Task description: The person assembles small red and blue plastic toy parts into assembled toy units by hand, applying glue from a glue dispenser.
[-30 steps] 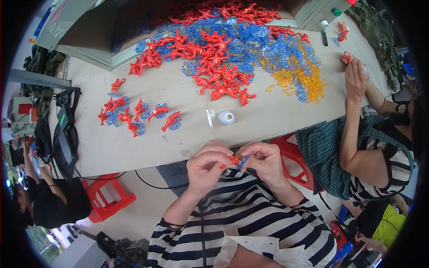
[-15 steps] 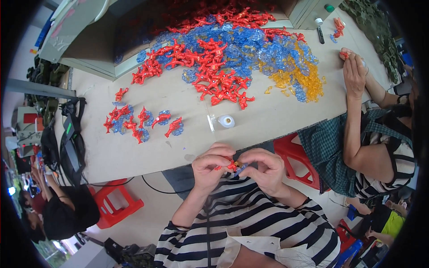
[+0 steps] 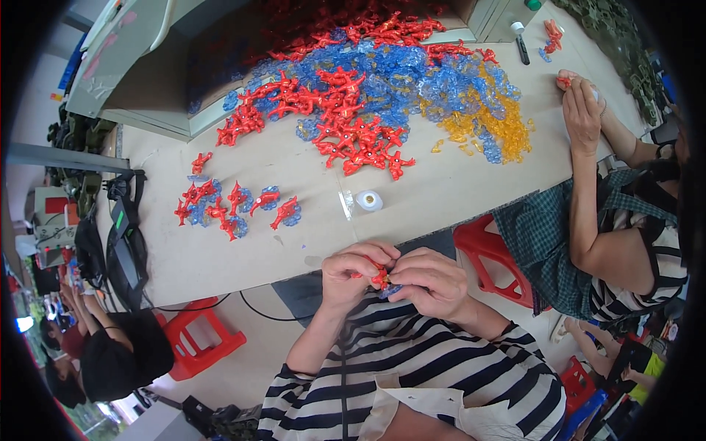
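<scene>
Just off the table's near edge, my two hands meet around one small toy. My left hand (image 3: pixel 354 273) pinches a red plastic figure (image 3: pixel 380 278) between thumb and fingers. Fingers of my right hand (image 3: pixel 432 283) close on a clear blue plastic piece (image 3: pixel 390 291) against the figure's side. Fingertips partly cover where the two parts touch. On the table to the left lie several red figures with blue pieces (image 3: pixel 285 212) attached or under them. A small white round container (image 3: pixel 369 200) with a dark centre stands beyond my hands.
A large heap of red figures (image 3: pixel 360 140), blue pieces (image 3: pixel 382 73) and yellow pieces (image 3: pixel 485 117) spreads across the back of the table (image 3: pixel 294 253). At right, another person's hand (image 3: pixel 583 117) holds something red. Red stools (image 3: pixel 493 257) stand beside the table; a black marker (image 3: pixel 522 48) lies far right.
My right fingers have closed in over the blue piece, and my hands are closer together. The view has shifted slightly.
</scene>
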`<state>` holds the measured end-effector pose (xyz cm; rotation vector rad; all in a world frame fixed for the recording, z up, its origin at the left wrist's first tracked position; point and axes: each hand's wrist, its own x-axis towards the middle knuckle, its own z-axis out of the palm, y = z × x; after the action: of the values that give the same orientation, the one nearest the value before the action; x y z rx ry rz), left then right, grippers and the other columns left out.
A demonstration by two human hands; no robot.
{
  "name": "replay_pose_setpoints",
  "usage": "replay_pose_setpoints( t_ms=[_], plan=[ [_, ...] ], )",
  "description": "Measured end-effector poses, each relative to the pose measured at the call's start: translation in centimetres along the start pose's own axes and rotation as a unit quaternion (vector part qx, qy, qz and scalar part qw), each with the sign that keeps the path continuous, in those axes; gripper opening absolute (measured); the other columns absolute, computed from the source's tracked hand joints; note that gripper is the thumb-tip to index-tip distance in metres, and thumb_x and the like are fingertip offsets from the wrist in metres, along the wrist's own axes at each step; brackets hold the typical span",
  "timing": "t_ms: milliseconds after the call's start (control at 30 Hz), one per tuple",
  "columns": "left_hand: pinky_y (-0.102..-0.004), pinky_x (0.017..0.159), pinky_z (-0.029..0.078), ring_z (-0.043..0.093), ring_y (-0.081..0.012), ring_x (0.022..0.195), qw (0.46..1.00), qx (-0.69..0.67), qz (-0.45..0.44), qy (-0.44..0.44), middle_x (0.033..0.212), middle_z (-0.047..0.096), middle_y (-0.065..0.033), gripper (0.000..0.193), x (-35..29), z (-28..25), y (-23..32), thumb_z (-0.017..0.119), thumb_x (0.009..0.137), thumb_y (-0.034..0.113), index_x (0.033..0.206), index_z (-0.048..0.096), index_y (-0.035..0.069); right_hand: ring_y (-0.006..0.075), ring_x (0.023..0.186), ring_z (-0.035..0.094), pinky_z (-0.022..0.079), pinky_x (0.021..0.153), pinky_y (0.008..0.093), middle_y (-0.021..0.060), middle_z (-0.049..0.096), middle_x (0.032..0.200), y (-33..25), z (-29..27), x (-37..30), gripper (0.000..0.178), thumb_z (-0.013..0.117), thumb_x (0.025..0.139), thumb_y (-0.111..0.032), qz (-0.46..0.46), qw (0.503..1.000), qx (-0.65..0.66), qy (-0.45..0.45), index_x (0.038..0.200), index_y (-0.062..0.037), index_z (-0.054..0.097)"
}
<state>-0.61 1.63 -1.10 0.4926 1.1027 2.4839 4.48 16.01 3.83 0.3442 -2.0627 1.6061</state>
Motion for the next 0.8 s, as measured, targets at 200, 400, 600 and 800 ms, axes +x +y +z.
replay_pose_setpoints(
  t_ms=[200, 400, 600, 800],
  plan=[
    [-0.0382, 0.070, 0.052, 0.062, -0.0322, 0.086, 0.990, 0.122, 0.030, -0.068, 0.083, 0.064, -0.0121, 0.016, 0.8, -0.9, 1.5, 0.068, 0.062, -0.008, 0.073, 0.065, 0.002, 0.0246, 0.067, 0.062, 0.051, 0.060, 0.0302, 0.0114, 0.063, 0.076, 0.1, -0.1, -0.1, 0.022, 0.074, 0.060, 0.000, -0.012, 1.000, -0.006, -0.016, 0.080, 0.0012, 0.064],
    [-0.0373, 0.068, 0.052, 0.062, -0.0323, 0.084, 0.966, 0.222, 0.090, -0.101, 0.083, 0.065, -0.0128, 0.015, 1.2, -0.8, 2.5, 0.068, 0.061, -0.005, 0.074, 0.067, 0.002, 0.0254, 0.069, 0.061, 0.051, 0.061, 0.0312, 0.0116, 0.062, 0.076, -0.1, 0.2, -0.3, 0.025, 0.075, 0.058, -0.002, -0.016, 0.999, -0.039, -0.019, 0.080, 0.0026, 0.063],
    [-0.0368, 0.068, 0.052, 0.062, -0.0313, 0.083, 0.971, 0.199, 0.064, -0.116, 0.082, 0.065, -0.0126, 0.016, 1.3, -1.0, 2.6, 0.066, 0.059, -0.006, 0.073, 0.067, 0.002, 0.0274, 0.070, 0.061, 0.051, 0.063, 0.0333, 0.0128, 0.061, 0.077, 0.2, 0.1, -0.3, 0.029, 0.075, 0.054, 0.000, -0.041, 0.998, -0.003, -0.036, 0.080, 0.0041, 0.062],
    [-0.0339, 0.069, 0.051, 0.062, -0.0280, 0.081, 0.954, 0.273, 0.067, -0.102, 0.081, 0.065, -0.0115, 0.019, 1.3, 0.1, 3.1, 0.063, 0.059, -0.009, 0.073, 0.067, 0.002, 0.0277, 0.071, 0.061, 0.051, 0.063, 0.0337, 0.0131, 0.062, 0.078, 1.2, -0.2, -0.7, 0.028, 0.073, 0.056, 0.002, -0.021, 0.999, 0.037, -0.031, 0.081, 0.0039, 0.062]
  ],
)
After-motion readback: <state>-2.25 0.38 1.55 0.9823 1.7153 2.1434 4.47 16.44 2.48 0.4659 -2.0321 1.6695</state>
